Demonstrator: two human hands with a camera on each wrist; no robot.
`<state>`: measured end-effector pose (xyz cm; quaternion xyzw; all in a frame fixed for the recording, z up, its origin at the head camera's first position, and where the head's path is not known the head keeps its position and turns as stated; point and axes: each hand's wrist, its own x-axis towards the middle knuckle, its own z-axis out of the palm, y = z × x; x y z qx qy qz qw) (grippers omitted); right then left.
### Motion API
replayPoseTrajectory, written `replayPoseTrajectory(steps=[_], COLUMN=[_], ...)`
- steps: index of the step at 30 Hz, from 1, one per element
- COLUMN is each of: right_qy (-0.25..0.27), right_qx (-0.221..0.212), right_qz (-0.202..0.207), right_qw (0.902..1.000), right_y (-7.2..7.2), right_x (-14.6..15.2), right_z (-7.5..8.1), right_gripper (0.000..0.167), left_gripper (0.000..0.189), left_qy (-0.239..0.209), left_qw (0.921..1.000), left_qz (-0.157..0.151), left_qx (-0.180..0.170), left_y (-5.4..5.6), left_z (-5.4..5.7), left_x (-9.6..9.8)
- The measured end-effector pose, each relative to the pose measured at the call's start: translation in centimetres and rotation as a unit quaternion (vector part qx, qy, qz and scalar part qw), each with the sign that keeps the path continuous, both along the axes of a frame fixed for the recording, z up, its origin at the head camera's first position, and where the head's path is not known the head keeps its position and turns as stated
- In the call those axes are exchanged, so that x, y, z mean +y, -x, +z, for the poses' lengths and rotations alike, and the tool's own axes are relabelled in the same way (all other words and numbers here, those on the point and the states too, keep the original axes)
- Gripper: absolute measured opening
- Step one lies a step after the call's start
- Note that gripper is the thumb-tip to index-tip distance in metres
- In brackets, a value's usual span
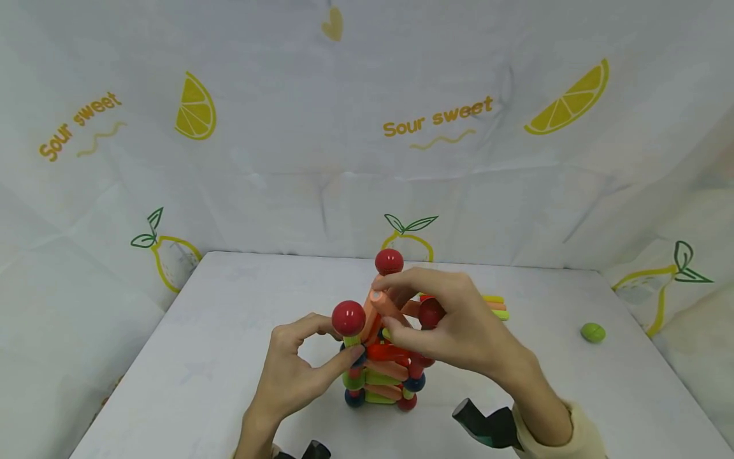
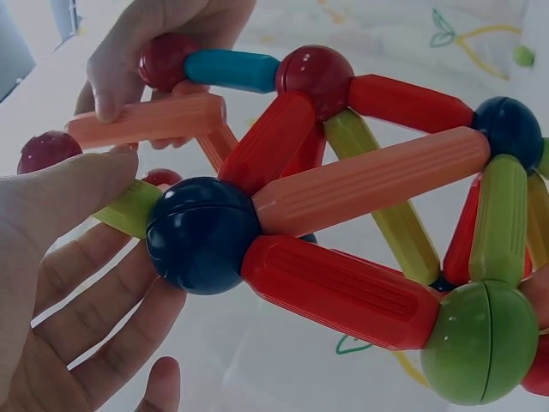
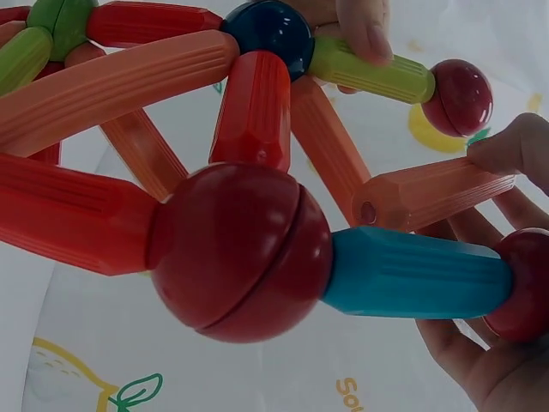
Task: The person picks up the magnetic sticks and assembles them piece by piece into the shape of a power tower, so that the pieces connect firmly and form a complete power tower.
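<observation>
A tower of coloured magnetic rods and balls [image 1: 383, 377] stands on the table before me. My left hand [image 1: 301, 366] holds its near left upper corner, with the thumb over a short lime rod [image 3: 369, 70] between a dark blue ball [image 2: 203, 236] and a red ball [image 1: 348, 317]. Between thumb and fingers, my right hand [image 1: 459, 319] pinches an orange rod [image 3: 437, 193] above the tower's top. A blue rod [image 3: 416, 273] with a red ball at its end lies close to the right fingers. Whether the orange rod's free end touches the tower, I cannot tell.
Several loose rods [image 1: 496, 307] lie behind the right hand, partly hidden by it. A green ball [image 1: 593, 332] rests toward the right of the white table [image 1: 229, 319]. Behind the table hangs a white cloth [image 1: 275, 127] with lemon prints.
</observation>
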<state>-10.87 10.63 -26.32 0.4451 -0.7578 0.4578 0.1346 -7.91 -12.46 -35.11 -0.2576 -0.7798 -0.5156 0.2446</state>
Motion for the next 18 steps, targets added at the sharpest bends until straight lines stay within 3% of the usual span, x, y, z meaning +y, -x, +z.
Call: replayPoseTrajectory(steps=[12, 18], right_qy=[-0.092, -0.111], right_qx=[-0.016, -0.018], right_qz=[-0.016, -0.021], right_qw=[0.9955, 0.9934], right_y=[-0.10, -0.21], right_x=[0.71, 0.83], right_z=[-0.24, -0.25], right_gripper=[0.028, 0.027], left_gripper=[0.027, 0.026], left_qy=[0.002, 0.000], left_qw=[1.0000, 1.0000], left_qz=[0.001, 0.001], left_qx=[-0.006, -0.002], left_y=[-0.02, -0.01], left_z=[-0.02, 0.03], left_x=[0.02, 0.03])
